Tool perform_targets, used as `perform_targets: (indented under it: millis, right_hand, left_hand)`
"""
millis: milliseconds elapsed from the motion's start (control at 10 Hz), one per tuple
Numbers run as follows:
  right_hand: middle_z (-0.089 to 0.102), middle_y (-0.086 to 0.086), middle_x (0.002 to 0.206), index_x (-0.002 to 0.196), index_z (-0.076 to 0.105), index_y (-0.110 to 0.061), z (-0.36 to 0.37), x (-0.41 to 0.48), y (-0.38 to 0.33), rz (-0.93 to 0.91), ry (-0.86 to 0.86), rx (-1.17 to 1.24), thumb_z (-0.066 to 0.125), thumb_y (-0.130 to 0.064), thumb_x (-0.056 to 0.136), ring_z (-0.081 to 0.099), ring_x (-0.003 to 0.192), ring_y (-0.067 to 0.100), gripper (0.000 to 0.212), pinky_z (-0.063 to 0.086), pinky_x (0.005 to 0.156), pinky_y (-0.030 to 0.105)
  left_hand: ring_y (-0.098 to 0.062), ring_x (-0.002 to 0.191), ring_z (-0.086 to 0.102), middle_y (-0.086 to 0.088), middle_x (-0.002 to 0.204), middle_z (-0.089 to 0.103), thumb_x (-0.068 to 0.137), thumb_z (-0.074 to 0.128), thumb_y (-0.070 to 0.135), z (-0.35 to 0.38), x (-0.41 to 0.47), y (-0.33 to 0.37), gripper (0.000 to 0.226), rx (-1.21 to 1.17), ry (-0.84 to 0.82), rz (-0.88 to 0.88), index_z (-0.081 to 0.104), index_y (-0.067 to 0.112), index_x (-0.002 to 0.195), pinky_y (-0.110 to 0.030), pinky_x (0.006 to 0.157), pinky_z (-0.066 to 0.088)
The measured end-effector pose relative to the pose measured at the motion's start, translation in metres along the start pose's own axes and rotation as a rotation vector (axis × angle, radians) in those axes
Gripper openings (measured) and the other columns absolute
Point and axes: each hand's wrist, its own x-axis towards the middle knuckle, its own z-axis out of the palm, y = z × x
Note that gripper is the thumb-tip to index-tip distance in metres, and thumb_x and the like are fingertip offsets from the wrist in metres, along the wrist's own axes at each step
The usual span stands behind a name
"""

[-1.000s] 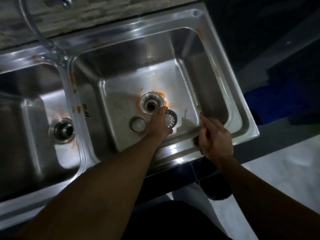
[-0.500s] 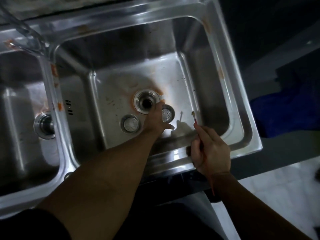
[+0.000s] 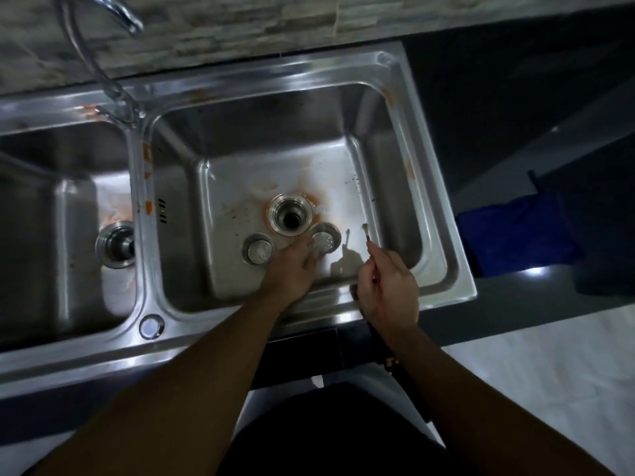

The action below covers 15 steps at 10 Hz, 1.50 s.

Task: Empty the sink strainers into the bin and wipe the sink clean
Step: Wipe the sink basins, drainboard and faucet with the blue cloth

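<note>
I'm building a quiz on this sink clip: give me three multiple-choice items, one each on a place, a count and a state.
1. Where do the loose strainers lie?
A. right basin floor
B. left basin
C. counter

2. How many loose strainers?
A. one
B. two
C. four

3. The right basin's drain is:
A. plugged
B. open
C. under water

Answers:
1 A: one strainer and the other strainer sit beside the drain in the right basin.
2 B: two show.
3 B: its hole is dark, empty.

Silver sink (image 3: pixel 436 207) — orange stains (image 3: pixel 319 201); blue cloth (image 3: pixel 519 231)
</note>
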Motion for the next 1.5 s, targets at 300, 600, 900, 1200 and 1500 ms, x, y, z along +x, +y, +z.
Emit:
perform_targets:
  millis: [300,600,900,1200,1500]
  right_hand:
    - [0.043,0.006,0.154,0.150,0.041,-0.008,-0.059,0.087,0.005,-0.179,-0.068,0.057,0.040,-0.019,0.106,0.037,0.144,0.015,0.046,0.021,0.119,0.018]
    - [0.005,-0.001,0.168,0.159,0.017,-0.018,-0.120,0.199,0.076,-0.264,-0.256,-0.520,0.052,-0.004,0.097,0.062,0.107,0.032,0.073,0.053,0.094,0.043]
    - [0.000,0.001,0.168,0.155,0.027,-0.006,-0.115,0.275,0.108,-0.384,-0.402,-0.739,0.056,-0.004,0.094,0.046,0.135,0.037,0.067,0.046,0.105,0.051]
    - [0.001,-0.002,0.168,0.159,0.017,-0.016,-0.114,0.270,0.115,-0.341,-0.295,-0.516,0.051,0.001,0.089,0.055,0.122,0.039,0.080,0.051,0.100,0.050]
    - [0.031,0.004,0.161,0.152,0.037,-0.012,-0.152,0.137,0.121,-0.281,-0.157,-0.291,0.049,0.004,0.092,0.025,0.151,0.022,0.064,0.027,0.123,0.041]
  left_hand:
    - [-0.030,0.116,0.060,-0.011,0.126,0.067,0.102,0.042,0.038,0.035,-0.056,0.047,0.041,0.286,0.098,0.137,0.062,0.013,0.128,-0.038,0.105,0.044]
    - [-0.023,0.141,0.045,-0.006,0.149,0.052,0.103,0.021,0.049,0.059,-0.044,0.069,0.056,0.374,0.024,0.167,0.051,0.020,0.140,-0.037,0.118,0.033]
    - [-0.018,0.129,0.057,-0.003,0.141,0.060,0.103,0.037,0.040,0.058,-0.046,0.071,0.041,0.330,0.047,0.125,0.055,0.025,0.137,-0.035,0.105,0.048]
    - [-0.020,0.123,0.060,-0.002,0.138,0.061,0.102,0.038,0.037,0.058,-0.047,0.072,0.039,0.268,0.067,0.110,0.055,0.025,0.135,-0.033,0.103,0.049]
    - [-0.029,0.129,0.054,-0.008,0.146,0.052,0.099,0.051,0.039,0.060,-0.034,0.088,0.049,0.196,0.064,0.100,0.045,0.020,0.144,-0.038,0.104,0.045]
